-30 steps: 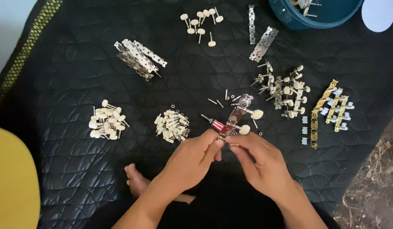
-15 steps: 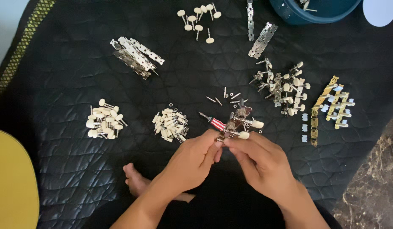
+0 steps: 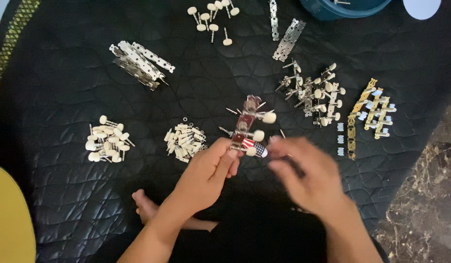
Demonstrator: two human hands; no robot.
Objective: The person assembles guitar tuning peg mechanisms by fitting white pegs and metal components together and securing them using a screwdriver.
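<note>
My left hand (image 3: 206, 175) pinches the near end of a metal tuner strip (image 3: 247, 124) fitted with three cream knobs, holding it up over the black quilted mat (image 3: 65, 195). A small red, white and blue patterned piece shows at the strip's near end by my fingertips. My right hand (image 3: 308, 178) hovers just right of the strip, blurred, fingers loosely curled and apart, with nothing seen in it. Small metal screws or pins lie on the mat around the strip.
On the mat lie a pile of cream knobs (image 3: 108, 141), a heap of small pegs (image 3: 184, 141), stacked metal plates (image 3: 138, 61), loose knobs (image 3: 213, 17), assembled silver tuners (image 3: 313, 92), gold tuners (image 3: 371, 112) and a blue bowl (image 3: 347, 7). A bare foot (image 3: 152, 209) rests near me.
My right hand has let go of the strip and drawn back to the right. The left hand now holds the strip alone, tilted up more.
</note>
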